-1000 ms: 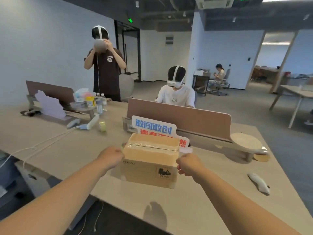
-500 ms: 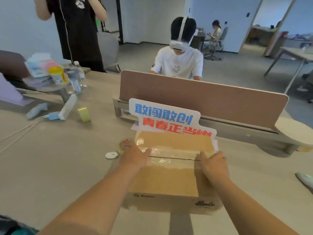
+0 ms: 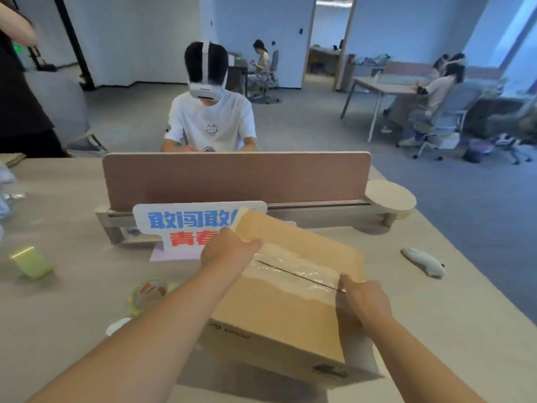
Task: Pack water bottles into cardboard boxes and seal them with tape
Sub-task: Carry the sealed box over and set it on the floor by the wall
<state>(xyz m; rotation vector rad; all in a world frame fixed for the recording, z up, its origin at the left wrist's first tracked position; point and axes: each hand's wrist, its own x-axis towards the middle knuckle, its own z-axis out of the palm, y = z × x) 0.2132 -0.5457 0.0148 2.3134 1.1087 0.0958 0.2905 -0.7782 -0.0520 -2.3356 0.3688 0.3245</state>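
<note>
Here, taped cardboard box (image 3: 284,309) on table (image 3: 64,303), left hand (image 3: 229,251) gripping one end, right hand (image 3: 366,301) gripping the other

The pale surface (image 3: 66,301) carried a cardboard box (image 3: 284,309), taped along its top seam. Just left of the box lay a tape roll (image 3: 148,292) and a small white disc (image 3: 116,325) — farther left, a yellow-green block (image 3: 32,261). Behind the box stood a lettered sign (image 3: 180,225) and a pink divider panel (image 3: 235,178); well to its right lay a white handheld device (image 3: 422,261).

Even, soft office light, slight blur.
Tape (image 3: 293,267) on the cardboard box (image 3: 279,312) glints; frame edges bow outward.
</note>
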